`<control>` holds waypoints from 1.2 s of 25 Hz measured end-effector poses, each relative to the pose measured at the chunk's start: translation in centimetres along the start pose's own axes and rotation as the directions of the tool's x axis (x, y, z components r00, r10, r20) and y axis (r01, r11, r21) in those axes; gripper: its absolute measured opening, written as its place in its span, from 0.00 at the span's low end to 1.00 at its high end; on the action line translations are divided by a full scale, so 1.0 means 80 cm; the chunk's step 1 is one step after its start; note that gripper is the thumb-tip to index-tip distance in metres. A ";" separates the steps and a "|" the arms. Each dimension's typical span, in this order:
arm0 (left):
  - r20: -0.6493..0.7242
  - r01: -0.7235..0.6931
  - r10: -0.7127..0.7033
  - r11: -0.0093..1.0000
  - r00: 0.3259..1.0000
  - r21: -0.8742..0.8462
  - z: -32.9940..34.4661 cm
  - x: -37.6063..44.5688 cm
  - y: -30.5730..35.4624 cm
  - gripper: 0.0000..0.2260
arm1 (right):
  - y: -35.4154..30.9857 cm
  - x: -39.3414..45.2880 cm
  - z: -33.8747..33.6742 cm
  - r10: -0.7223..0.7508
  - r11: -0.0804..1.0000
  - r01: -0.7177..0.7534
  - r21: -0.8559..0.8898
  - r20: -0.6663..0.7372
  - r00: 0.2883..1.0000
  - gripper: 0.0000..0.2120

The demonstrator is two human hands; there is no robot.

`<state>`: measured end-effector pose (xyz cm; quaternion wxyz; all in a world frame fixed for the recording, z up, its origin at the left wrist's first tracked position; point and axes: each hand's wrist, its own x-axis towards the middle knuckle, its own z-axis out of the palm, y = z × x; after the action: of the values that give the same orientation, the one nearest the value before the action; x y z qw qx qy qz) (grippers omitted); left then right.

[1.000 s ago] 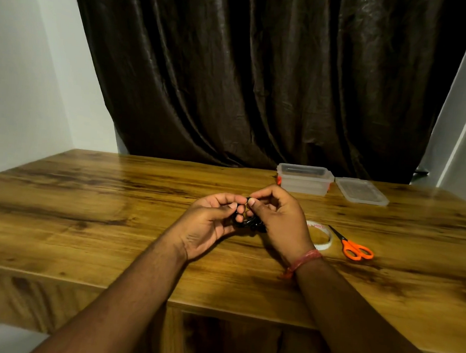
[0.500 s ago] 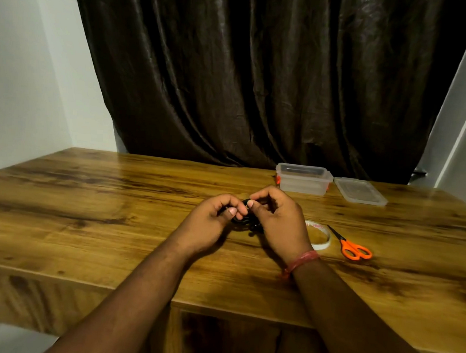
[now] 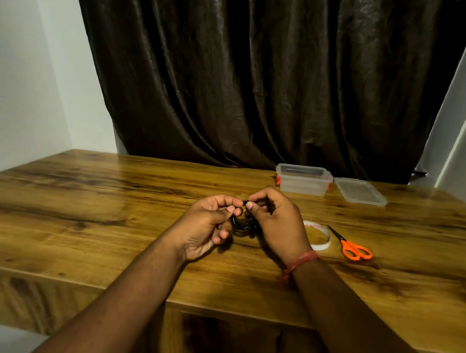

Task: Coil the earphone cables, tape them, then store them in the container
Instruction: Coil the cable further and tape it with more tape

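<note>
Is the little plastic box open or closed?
Open. The container has no top on; its lid lies flat on the table beside it.

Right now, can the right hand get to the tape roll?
Probably yes, once freed: the right hand pinches the earphone cable, but the tape roll lies just beside its wrist on the table, nothing between.

Black coiled earphone cable (image 3: 241, 223), open clear container (image 3: 303, 179) beyond
</note>
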<state>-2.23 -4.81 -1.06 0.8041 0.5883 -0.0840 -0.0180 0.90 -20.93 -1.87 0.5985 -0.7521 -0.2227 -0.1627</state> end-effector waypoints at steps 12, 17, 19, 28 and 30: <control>-0.139 -0.021 0.018 1.000 0.990 -0.023 0.004 0.000 0.003 0.10 | 0.007 0.002 -0.017 -0.103 0.986 0.080 -0.143 -0.155 0.983 0.12; -0.236 -0.034 0.024 0.999 0.971 -0.038 0.002 0.001 0.000 0.11 | 0.016 0.006 -0.086 -0.072 0.925 -0.031 -0.378 -0.254 0.965 0.09; -0.240 -0.045 0.027 0.996 0.970 -0.072 0.001 0.003 -0.001 0.11 | 0.022 -0.003 -0.119 -0.026 0.845 -0.094 -0.526 -0.215 0.976 0.09; -0.280 -0.007 0.045 0.991 0.959 0.136 0.006 -0.002 -0.003 0.11 | 0.028 -0.010 -0.118 0.014 0.777 -0.081 -0.624 -0.111 0.994 0.04; -0.300 -0.005 0.057 0.985 0.952 0.170 0.004 -0.001 -0.003 0.12 | 0.025 -0.014 -0.119 0.011 0.727 -0.007 -0.686 0.002 1.000 0.05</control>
<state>-2.33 -5.21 -1.22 0.7555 0.6479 0.0303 0.0924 1.23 -30.75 -1.91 0.2787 -0.9214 -0.1450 -0.2286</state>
